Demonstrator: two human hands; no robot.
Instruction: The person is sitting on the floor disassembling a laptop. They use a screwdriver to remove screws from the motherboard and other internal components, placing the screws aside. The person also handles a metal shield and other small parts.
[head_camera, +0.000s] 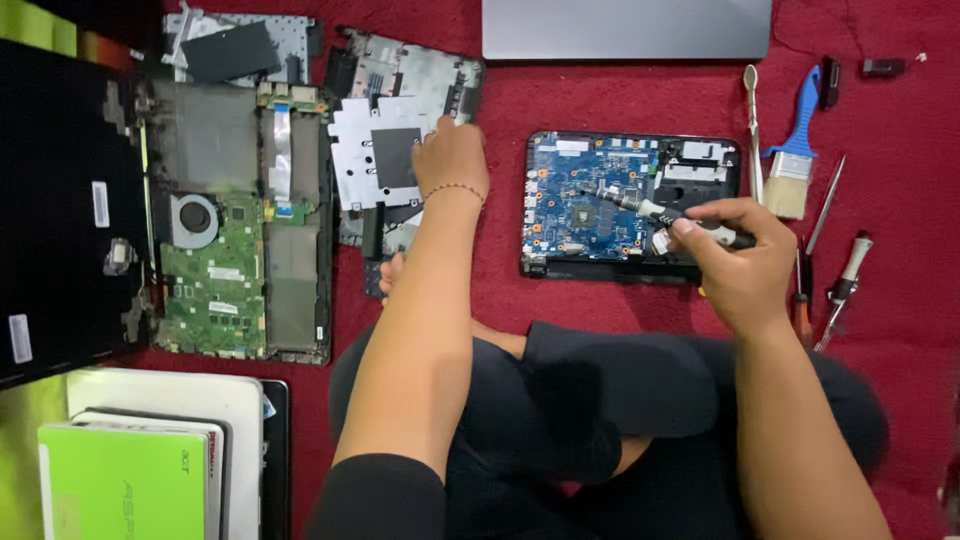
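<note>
My right hand (737, 262) grips a screwdriver (652, 210) with a black handle, its tip pointing down onto a blue circuit board (583, 200) that sits in a black laptop base (625, 268). My left hand (450, 158) reaches forward and rests, fingers curled, on a silver metal cover plate (378, 150) lying over other laptop parts. Whether it grips anything there is hidden.
An opened laptop with a green board and fan (230, 220) lies at left on the red cloth (900, 130). A closed grey laptop (627, 28) is at the top. A blue-handled brush (793, 150), several screwdrivers (840, 290) lie right. Stacked laptops (150, 450) sit lower left.
</note>
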